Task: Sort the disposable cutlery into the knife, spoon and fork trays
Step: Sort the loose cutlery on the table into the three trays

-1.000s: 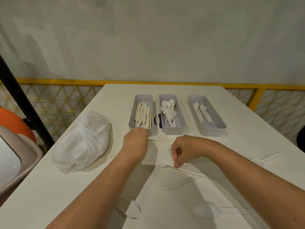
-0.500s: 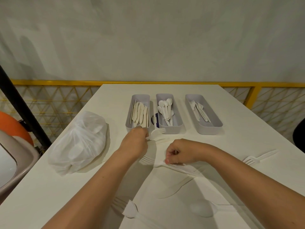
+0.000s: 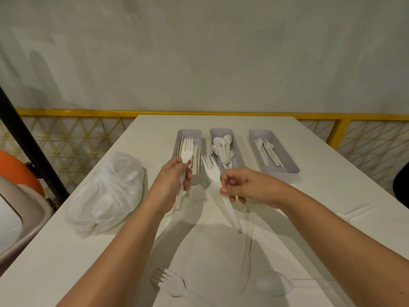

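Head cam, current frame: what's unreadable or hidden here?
- Bag: contents blurred by translucent plastic.
- Knife tray: near end hidden behind the left hand and its fork.
- Right hand: fork handle smeared by motion blur; grip under curled fingers unclear.
- Fork tray: piece count too small to tell.
- Spoon near bottom edge: faint against the table.

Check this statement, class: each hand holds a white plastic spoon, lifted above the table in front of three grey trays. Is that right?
Not quite. The head view shows prongs on both pieces, so the left hand holds a fork and the right hand holds another fork, not spoons. The rest stands: both are white plastic, lifted above the table in front of three grey trays.
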The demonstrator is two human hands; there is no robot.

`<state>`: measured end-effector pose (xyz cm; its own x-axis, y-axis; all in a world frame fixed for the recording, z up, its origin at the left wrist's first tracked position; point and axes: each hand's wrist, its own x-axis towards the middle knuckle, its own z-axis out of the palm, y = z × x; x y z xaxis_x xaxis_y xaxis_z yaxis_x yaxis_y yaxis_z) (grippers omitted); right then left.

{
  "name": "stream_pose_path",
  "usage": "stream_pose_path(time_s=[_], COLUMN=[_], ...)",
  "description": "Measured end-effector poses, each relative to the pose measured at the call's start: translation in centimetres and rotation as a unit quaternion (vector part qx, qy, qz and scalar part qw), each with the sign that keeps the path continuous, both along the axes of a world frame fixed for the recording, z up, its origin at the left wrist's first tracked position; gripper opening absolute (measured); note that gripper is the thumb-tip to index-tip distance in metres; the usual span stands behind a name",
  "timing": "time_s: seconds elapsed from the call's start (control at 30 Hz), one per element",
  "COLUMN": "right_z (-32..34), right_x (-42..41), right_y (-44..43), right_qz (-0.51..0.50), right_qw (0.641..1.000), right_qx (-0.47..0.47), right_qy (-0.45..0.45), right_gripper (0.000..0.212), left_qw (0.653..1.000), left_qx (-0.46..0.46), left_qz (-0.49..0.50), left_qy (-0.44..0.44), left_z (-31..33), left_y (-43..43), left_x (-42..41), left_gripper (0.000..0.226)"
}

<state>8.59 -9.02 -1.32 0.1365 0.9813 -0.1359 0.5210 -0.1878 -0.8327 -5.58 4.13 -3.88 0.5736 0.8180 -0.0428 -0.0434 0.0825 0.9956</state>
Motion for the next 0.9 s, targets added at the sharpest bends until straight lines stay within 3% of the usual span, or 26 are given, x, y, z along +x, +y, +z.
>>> stream_pose_path(time_s=[0.1, 0.17, 0.43, 0.6, 0.7, 0.8, 0.9], right_z=[0.6, 0.6, -0.4, -0.6, -0.7, -0.3, -0.1], right_x=[-1.0, -1.8, -3.2, -4.1, -4.5, -5.4, -7.0], right_y=[1.0, 1.7, 3.8, 4.1, 3.8, 2.4, 0.6], right_qz=[-0.055, -0.077, -0.185, -0.207, -0.182, -0.068, 0.091], right_qw=[0.99, 0.982, 0.959, 0.965, 0.968, 0.98, 0.972], right_qx=[0.08, 0.112, 0.14, 0.157, 0.169, 0.1, -0.001], right_qy=[0.099, 0.133, 0.16, 0.035, -0.042, -0.16, -0.215], right_gripper=[0.016, 0.015, 0.009, 0.017, 0.019, 0.012, 0.015], left_qw=[0.998, 0.994, 0.979, 0.983, 0.987, 0.991, 0.992], left_qx=[-0.041, -0.066, -0.1, -0.083, -0.062, -0.054, -0.046], left_qz=[-0.039, -0.062, -0.126, -0.116, -0.074, -0.024, 0.002], left_qy=[-0.03, -0.053, -0.126, -0.12, -0.126, -0.117, -0.115], left_z=[0.3, 0.1, -0.2, -0.3, -0.3, -0.2, -0.2], left_y=[-0.9, -1.3, -2.6, -2.9, -2.4, -1.7, -1.1], left_x=[0.4, 0.8, 0.9, 0.5, 0.2, -0.2, -0.5], left_gripper=[0.01, 0.024, 0.03, 0.012, 0.013, 0.014, 0.016])
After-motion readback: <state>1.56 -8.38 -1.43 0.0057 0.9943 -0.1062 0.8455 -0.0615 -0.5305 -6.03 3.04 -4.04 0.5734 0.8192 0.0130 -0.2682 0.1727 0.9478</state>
